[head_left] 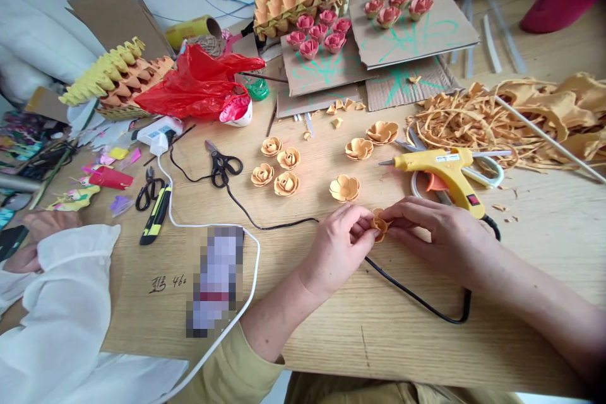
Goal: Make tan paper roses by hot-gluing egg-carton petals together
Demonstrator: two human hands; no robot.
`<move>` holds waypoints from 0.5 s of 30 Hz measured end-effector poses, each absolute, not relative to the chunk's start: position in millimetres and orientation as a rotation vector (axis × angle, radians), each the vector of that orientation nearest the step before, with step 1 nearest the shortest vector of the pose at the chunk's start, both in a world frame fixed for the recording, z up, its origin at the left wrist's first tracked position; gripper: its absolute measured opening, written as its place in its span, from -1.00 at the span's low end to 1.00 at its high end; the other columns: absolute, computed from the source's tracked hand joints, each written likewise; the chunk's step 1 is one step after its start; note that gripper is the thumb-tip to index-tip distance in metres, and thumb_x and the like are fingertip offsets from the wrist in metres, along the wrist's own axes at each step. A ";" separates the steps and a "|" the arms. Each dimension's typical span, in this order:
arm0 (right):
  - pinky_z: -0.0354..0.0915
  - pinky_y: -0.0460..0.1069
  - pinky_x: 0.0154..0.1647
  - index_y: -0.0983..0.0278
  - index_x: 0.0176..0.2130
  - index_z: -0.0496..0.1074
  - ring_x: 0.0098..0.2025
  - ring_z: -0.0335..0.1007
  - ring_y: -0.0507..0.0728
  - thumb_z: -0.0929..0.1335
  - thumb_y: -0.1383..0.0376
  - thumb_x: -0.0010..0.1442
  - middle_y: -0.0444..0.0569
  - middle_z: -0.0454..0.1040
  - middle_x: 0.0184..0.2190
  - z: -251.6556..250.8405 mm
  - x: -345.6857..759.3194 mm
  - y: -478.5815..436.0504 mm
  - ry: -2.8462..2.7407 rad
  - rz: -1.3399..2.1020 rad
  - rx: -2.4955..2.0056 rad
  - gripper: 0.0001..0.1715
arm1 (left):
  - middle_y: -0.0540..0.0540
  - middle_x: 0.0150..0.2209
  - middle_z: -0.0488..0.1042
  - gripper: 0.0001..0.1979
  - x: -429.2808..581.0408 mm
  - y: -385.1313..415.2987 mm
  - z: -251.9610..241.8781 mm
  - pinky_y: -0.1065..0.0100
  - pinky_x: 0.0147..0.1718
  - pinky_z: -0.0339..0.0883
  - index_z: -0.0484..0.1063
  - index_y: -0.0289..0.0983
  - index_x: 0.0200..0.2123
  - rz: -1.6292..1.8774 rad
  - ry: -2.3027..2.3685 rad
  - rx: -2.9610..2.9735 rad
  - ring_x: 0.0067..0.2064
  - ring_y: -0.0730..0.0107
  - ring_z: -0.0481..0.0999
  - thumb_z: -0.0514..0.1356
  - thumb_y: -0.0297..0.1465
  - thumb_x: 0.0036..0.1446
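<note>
Head view showed a wide wooden counter [331,341] with a heap of tan scraps [466,117] toward its far right. Near the front edge, the right hand [438,233] and left hand [338,240] came together. Just beyond the right hand, the yellow gun [440,167] lay on its side, untouched. Three blooms [344,188] with open middles sat past the hands, and to their left stood four smaller rosettes [286,182] with coiled middles. Smallest was the cup [379,227], between both hands over the counter: the left fingers pinched it, while the right fingers met its other edge, whether gripping or merely pressing I could not tell. The step in hand seemed to be shaping or joining its petals. The next move looked to call for a steady left pinch and light right pressure, lest the thin wall buckle.
</note>
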State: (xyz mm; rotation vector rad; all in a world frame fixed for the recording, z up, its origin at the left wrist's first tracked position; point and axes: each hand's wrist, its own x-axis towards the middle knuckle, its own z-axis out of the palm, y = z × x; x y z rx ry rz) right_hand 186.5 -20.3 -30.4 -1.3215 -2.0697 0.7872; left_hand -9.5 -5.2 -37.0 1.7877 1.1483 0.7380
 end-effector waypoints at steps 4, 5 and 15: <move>0.40 0.02 -0.31 0.24 -0.16 0.52 -0.29 0.52 0.15 0.32 0.36 0.31 0.04 0.56 -0.24 -32.1 182.9 -22.4 -2.052 0.770 -1.348 -0.84 | -0.03 -0.35 0.53 -0.88 -10.2 -4.4 -38.1 0.45 -0.36 0.46 0.46 -0.27 -0.27 0.719 1.147 1.798 -0.36 0.46 0.53 0.24 -0.58 0.12; 0.40 0.02 -0.31 0.23 -0.16 0.52 -0.29 0.52 0.15 0.32 0.36 0.30 0.03 0.55 -0.24 -32.2 182.0 -23.0 -2.045 0.761 -1.358 -0.83 | -0.03 -0.36 0.54 -0.87 -10.3 -4.3 -38.3 0.44 -0.35 0.46 0.46 -0.27 -0.26 0.717 1.149 1.800 -0.35 0.44 0.54 0.24 -0.58 0.12; 0.42 -0.04 -0.37 0.21 -0.17 0.52 -0.32 0.54 0.11 0.33 0.36 0.31 -0.01 0.53 -0.28 -32.7 179.4 -23.6 -2.069 0.681 -1.314 -0.85 | -0.05 -0.27 0.52 -0.89 -9.6 -5.5 -38.5 0.44 -0.28 0.46 0.44 -0.28 -0.27 0.738 1.150 1.811 -0.33 0.47 0.53 0.22 -0.58 0.16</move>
